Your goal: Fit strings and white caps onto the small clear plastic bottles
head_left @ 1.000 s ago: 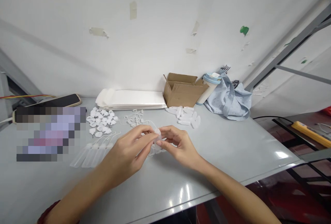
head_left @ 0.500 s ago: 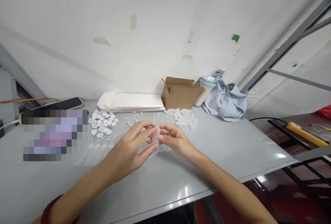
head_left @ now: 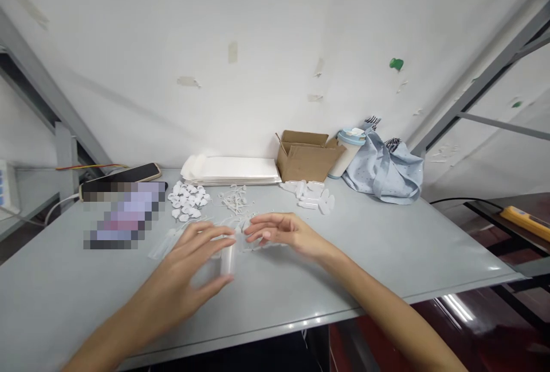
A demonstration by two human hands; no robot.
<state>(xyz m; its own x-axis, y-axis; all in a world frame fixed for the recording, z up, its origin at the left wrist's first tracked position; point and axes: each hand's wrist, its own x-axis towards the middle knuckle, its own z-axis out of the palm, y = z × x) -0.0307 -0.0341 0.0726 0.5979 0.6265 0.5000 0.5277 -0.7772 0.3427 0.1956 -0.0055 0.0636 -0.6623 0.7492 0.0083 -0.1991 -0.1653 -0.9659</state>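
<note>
Between the left hand's (head_left: 189, 271) thumb and fingertips: one translucent plastic tube (head_left: 228, 260), held end to end, fingers at the top, thumb at the bottom. Tube is near upright, out front of me over the near part of the grey tabletop (head_left: 365, 274). Motion blur on it, so I can't read its ends.

Handling, my guess: very light, thin-walled but fairly stiff, smooth enough to skid on dry skin. End-to-end pinch looks OK for carrying; a press off-axis could pop it out sideways. For a firmer hold I'd take the side walls mid-length, light squeeze, since too much might dent it.

Pose: left forearm enters lower left, back of hand up, fingers reaching right, thumb stretched well below them. Right forearm enters lower right; right hand (head_left: 292, 234) points left, fingers loosely bent, thumb tucked under. Clear pieces lie right by its fingertips; can't make out whether it grips or touches any.

Further out: corded clear tubes (head_left: 165, 242) behind the left hand, white caps pile (head_left: 188, 201) beyond them, small white stems (head_left: 234, 200) to its right, loose clear tubes (head_left: 311, 195) in front of the cardboard box (head_left: 307, 163).
</note>
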